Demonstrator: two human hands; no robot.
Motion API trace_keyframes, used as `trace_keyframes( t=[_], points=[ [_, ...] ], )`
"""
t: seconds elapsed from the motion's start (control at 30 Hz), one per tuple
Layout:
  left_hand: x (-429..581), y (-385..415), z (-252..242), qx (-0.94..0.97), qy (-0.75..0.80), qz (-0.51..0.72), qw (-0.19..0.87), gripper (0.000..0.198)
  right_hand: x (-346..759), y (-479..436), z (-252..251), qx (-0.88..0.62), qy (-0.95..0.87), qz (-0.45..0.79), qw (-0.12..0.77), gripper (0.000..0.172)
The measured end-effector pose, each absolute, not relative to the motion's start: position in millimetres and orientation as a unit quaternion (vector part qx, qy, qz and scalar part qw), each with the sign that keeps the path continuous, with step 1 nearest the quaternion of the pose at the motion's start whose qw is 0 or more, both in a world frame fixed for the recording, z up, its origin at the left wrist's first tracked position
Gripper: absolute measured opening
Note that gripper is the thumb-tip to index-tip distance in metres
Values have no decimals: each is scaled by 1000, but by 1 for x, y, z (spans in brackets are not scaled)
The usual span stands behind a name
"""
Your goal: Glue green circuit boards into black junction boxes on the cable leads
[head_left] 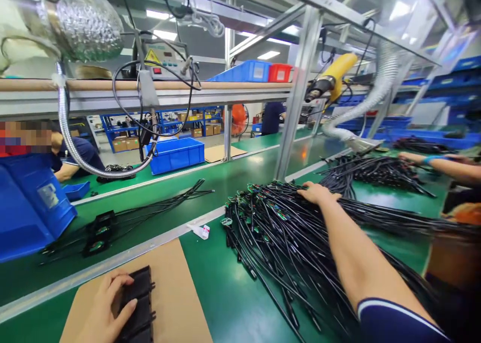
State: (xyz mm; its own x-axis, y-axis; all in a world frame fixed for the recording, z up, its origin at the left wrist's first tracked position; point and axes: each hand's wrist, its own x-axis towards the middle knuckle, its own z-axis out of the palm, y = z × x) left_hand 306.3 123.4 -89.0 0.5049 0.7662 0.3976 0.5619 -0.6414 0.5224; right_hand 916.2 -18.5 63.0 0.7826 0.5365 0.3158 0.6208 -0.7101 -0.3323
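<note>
Cables (pixel 285 237), black and many, heaped on the green bench (pixel 233 308) at about 5 o'clock from mid-view, with small green boards (pixel 278 212) among the upper ends and loose tips fanned out toward 6. On top of that heap, toward 4 o'clock, right hand (pixel 318 193) laid back-up, fingers over the strands and touching them; can't tell whether gripping any. At half past 7, left hand (pixel 100 303) bent over a black holder (pixel 143 313), thumb and forefinger apart, both against it; can't tell whether clamped or just resting. Under the holder, flat on the bench, cardboard (pixel 173 273). Small tabs along the holder's 3 o'clock edge.

Past the cardboard, toward 8 o'clock and across a metal strip (pixel 152 245), a black frame (pixel 96 236) with green boards in it and thin leads near it. At 7, between cardboard and heap, a white scrap (pixel 203 231) with red print. At 9, a large blue bin (pixel 26 207) by the view's edge, and nearer the middle a blue box (pixel 178 156). At 3, a second cable pile (pixel 376 172), near it another person's forearm (pixel 458 168). At 2, a yellow heat gun (pixel 338 72) beside a ribbed hose (pixel 387 72).
</note>
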Motion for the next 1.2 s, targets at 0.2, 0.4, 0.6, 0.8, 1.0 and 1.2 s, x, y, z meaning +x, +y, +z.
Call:
trace_keyframes(
  t=[0.2,0.4,0.6,0.8,1.0,1.2],
  points=[
    [304,125,-62,825,409,350,171,29,916,-65,43,-842,-351,-218,346,14],
    [391,66,28,909,160,271,274,50,781,-111,29,-662,-481,-334,467,15],
    [423,-11,65,901,-38,189,388,105,624,-95,9,-430,-702,-239,516,21],
    [382,-14,56,847,6,241,473,65,637,-95,22,-447,-766,-170,429,81],
    [359,-21,72,828,-9,296,477,78,670,-97,18,-656,-710,26,254,97],
    [338,-11,80,830,-15,250,498,99,602,-107,60,-691,-675,-3,259,31]
  ],
)
